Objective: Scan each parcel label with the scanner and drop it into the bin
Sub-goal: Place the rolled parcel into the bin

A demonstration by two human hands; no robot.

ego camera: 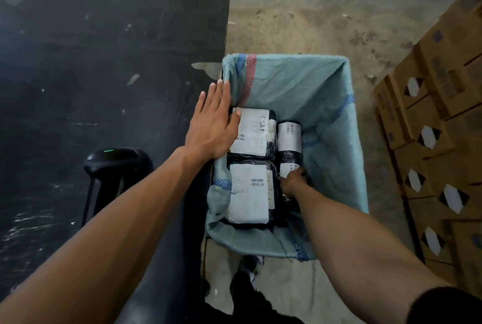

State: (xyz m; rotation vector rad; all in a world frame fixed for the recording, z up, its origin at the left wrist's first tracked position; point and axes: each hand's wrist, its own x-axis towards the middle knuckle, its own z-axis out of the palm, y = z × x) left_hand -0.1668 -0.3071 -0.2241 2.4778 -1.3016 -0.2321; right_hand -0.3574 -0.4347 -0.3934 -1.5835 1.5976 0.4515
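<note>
A bin lined with a light blue woven sack [331, 104] stands on the floor beside a black table. Inside lie several black parcels with white labels: a far flat parcel [257, 132], a near flat parcel [249, 193], and a small roll-shaped parcel [289, 135]. My right hand [293, 180] reaches down into the bin and is closed around another small black parcel [288, 168] below the roll. My left hand [212, 121] hovers flat with fingers spread over the bin's left rim, holding nothing. A black scanner [114, 164] with a green light stands on the table at left.
The black table top [104, 49] fills the left half. Stacked cardboard boxes [438, 141] line the right side. Bare concrete floor [326, 10] lies beyond the bin. My shoe [250, 266] shows just below the bin's near edge.
</note>
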